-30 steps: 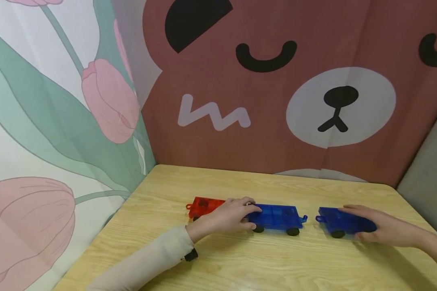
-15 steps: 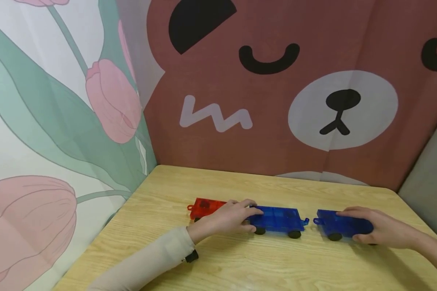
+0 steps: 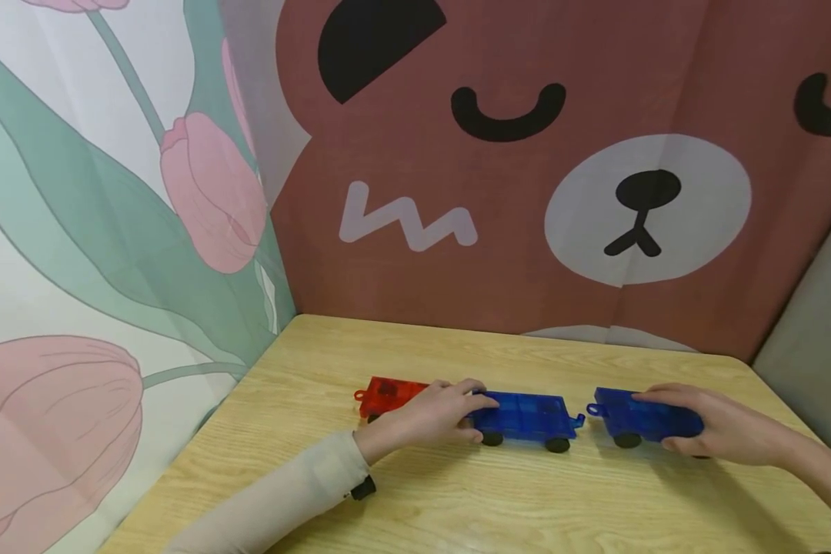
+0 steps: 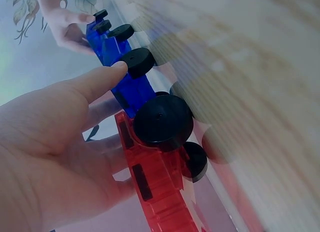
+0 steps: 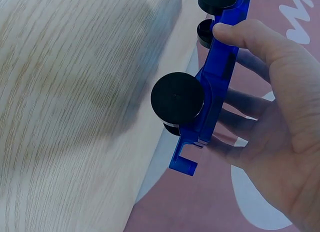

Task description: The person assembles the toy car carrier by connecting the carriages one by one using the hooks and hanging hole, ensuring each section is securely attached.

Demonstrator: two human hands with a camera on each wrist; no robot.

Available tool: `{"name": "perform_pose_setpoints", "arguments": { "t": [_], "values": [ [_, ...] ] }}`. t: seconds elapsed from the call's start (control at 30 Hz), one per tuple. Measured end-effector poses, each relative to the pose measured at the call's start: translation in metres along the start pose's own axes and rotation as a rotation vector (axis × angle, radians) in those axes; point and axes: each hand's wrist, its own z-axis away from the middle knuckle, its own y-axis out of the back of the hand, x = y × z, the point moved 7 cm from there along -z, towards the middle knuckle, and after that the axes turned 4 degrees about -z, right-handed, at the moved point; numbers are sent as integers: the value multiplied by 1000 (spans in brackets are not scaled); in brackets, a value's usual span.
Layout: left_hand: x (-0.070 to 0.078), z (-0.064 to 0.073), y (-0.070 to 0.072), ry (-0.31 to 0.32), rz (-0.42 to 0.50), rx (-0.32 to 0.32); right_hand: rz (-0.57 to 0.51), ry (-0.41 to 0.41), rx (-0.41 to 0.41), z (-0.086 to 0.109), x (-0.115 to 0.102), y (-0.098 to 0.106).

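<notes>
A translucent red toy train car (image 3: 388, 395) stands at the left on the wooden table, partly covered by my left hand (image 3: 432, 415). That hand grips the left end of a blue toy train car (image 3: 522, 415) right beside the red one; in the left wrist view its thumb lies by a black wheel (image 4: 138, 62). On the middle car's right end a small hook (image 3: 578, 421) sticks up. My right hand (image 3: 716, 423) holds a second blue car (image 3: 637, 415), tilted slightly and lifted off the table. The held car's ring (image 3: 595, 410) is just above and right of the hook.
Pale wood table (image 3: 512, 500) lies under everything. A bear-print cloth (image 3: 505, 285) hangs behind its far edge, a tulip-print cloth (image 3: 201, 308) on the left. A grey panel (image 3: 810, 277) stands at the right.
My right hand has moved left and slightly up with its blue car, narrowing the gap to the middle car. The left hand has stayed in place on the middle car.
</notes>
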Motion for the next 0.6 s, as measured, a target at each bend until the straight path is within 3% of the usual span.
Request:
{"name": "perform_pose_setpoints", "arguments": {
  "t": [0.6],
  "values": [
    [-1,0,-2,9,28,-7,-67,-18,-66,-6,-5,-7]
  ]
}}
